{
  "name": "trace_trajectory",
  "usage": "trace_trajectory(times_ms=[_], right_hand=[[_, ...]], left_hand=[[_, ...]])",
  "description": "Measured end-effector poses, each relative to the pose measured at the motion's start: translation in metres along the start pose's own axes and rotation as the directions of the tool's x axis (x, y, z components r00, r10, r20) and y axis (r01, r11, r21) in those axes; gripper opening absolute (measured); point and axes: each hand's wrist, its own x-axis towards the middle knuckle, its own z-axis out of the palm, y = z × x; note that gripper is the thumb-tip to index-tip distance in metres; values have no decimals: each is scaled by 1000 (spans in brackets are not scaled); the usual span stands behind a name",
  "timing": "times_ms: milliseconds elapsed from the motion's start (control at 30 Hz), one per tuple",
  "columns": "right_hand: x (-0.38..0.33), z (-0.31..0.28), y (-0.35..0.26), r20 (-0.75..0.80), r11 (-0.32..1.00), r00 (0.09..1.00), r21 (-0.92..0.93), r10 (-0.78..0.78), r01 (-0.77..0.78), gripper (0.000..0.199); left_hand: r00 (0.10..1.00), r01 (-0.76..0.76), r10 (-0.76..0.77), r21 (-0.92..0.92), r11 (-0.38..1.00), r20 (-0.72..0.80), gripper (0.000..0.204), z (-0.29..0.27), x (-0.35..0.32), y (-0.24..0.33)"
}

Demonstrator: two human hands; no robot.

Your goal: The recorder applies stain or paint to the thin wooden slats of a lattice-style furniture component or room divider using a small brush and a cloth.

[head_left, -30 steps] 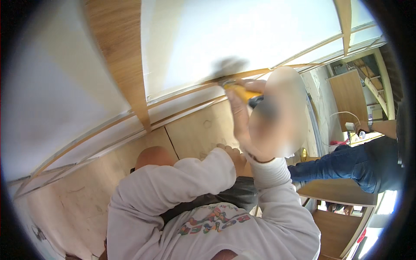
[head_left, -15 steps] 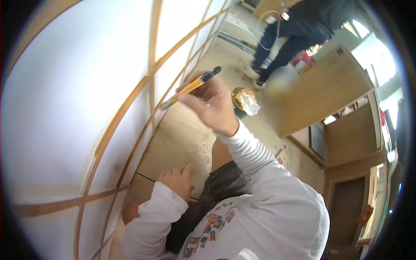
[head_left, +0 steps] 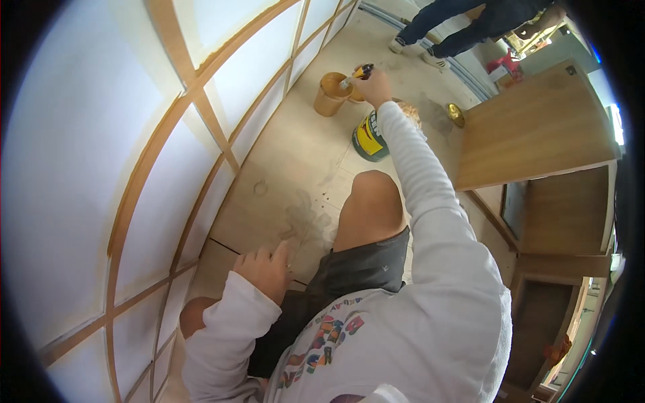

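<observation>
My right hand [head_left: 374, 87] reaches far forward, fingers closed round a paintbrush [head_left: 363, 71] with a yellow and black handle. Its bristle end is at the rim of a tan tub [head_left: 328, 105] standing on the floor; whether it touches the tub or paint I cannot tell. A second tan container [head_left: 357, 97] shows partly behind my hand. Under my right wrist stands a green and yellow can [head_left: 368, 142] with crumpled material on top, partly hidden by my sleeve. My left hand [head_left: 265, 272] is by my left knee, holding nothing, its fingers loosely apart.
A white panel wall with brown strips [head_left: 138, 168] runs along my left. To the right stands wooden cabinetry [head_left: 537, 127]. Ahead are a co-worker's legs [head_left: 463, 30] and metal rails [head_left: 463, 79]. A gold-coloured round object [head_left: 455, 114] lies near the cabinet.
My right hand has carried the paintbrush from the wall strip forward to the tan tub. The view has shifted, bringing the tubs and can into sight. My left hand remains near my knee.
</observation>
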Motion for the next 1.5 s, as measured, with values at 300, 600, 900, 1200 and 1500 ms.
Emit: trace_trajectory(times_ms=[300, 600, 900, 1200, 1500], right_hand=[[35, 61, 70, 65, 958, 981, -238, 180, -160, 35], [39, 68, 74, 95, 955, 977, -246, 192, -164, 32], [61, 24, 105, -42, 960, 963, -82, 266, -269, 30], [43, 18, 105, -90, 948, 968, -200, 236, -249, 31], [12, 19, 58, -42, 949, 958, -129, 285, -288, 33]], left_hand=[[987, 89, -91, -19, 996, -133, 54, 1, -10, 14], [985, 170, -171, -47, 984, -12, 64, -14, -16, 16], [994, 93, -95, -29, 995, -49, 65, -11, -8, 15], [995, 75, -77, -33, 997, -62, 59, -6, -3, 11], [997, 74, -74, 49, 996, -6, 60, -4, -7, 10]])
